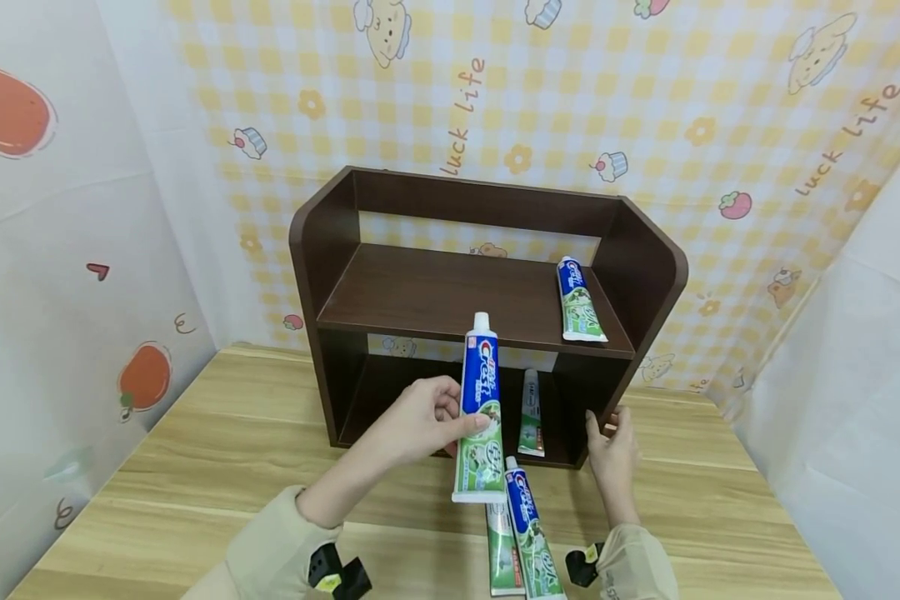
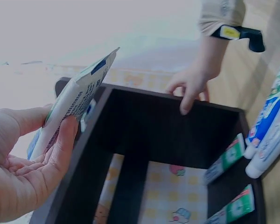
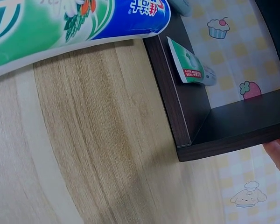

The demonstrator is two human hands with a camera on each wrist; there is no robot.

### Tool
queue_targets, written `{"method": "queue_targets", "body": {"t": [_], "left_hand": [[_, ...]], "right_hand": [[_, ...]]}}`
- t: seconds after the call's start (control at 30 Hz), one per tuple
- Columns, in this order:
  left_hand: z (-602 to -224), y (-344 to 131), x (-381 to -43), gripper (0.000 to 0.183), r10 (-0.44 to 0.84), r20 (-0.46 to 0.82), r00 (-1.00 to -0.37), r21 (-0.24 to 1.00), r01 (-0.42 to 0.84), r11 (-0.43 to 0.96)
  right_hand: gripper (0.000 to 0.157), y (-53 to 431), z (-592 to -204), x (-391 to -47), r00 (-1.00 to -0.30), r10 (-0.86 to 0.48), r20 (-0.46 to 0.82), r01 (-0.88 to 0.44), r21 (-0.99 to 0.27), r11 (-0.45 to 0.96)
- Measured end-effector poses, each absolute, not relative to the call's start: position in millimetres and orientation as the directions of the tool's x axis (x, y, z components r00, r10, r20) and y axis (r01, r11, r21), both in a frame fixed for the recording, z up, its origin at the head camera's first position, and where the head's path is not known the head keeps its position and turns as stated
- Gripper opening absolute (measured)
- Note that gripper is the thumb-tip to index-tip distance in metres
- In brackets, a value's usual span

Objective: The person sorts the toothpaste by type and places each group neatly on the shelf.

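Observation:
My left hand [image 1: 427, 417] holds a blue, white and green toothpaste tube [image 1: 482, 408] upright, cap up, thumb across its front and fingers behind. The tube is in front of a dark brown two-tier shelf [image 1: 435, 292]. My right hand [image 1: 612, 454] grips the shelf's right side panel near the bottom, its thumb over the front edge. A similar tube [image 1: 580, 300] lies on the upper tier at the right. On the lower tier lies a green and silver tube [image 1: 531, 414]; the left wrist view shows a second one, its green end [image 2: 240, 205] visible, hidden from the head view.
Two more tubes lie side by side on the wooden table [image 1: 195, 500] before the shelf: a blue and green one [image 1: 531, 533] and a green and silver one [image 1: 502, 550]. A yellow-checked cloth [image 1: 420, 108] hangs behind, with white printed cloth [image 1: 82, 233] at the left.

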State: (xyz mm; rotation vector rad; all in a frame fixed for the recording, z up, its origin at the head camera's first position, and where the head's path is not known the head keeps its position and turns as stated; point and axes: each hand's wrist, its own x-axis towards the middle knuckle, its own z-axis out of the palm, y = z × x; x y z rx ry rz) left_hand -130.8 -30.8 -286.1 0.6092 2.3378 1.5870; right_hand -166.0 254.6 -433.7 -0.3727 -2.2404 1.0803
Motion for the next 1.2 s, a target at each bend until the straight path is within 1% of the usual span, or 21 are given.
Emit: {"method": "queue_targets", "body": {"t": [0.27, 0.63, 0.9, 1.03, 1.2], "left_hand": [[-270, -32, -152, 0.030, 0.423, 0.063, -0.904, 0.921, 0.217, 0.325], [-244, -23, -182, 0.030, 0.413, 0.048, -0.910, 0.898, 0.221, 0.381], [-231, -17, -203, 0.035, 0.351, 0.023, -0.936, 0.900, 0.173, 0.401], [-228, -15, -212, 0.036, 0.328, 0.029, -0.944, 0.890, 0.173, 0.421], [-224, -8, -228, 0.036, 0.298, -0.010, -0.954, 0.896, 0.124, 0.427]], "right_hand": [[0.021, 255, -434, -166, -0.761, 0.487, 0.428, -0.028, -0.772, 0.635], [0.020, 256, -436, -166, -0.759, 0.494, 0.425, -0.028, -0.779, 0.627], [0.020, 255, -435, -166, -0.758, 0.491, 0.429, -0.036, -0.779, 0.626], [0.019, 253, -435, -165, -0.759, 0.489, 0.431, -0.039, -0.779, 0.626], [0.019, 252, -434, -164, -0.744, 0.492, 0.453, -0.046, -0.769, 0.638]]}}
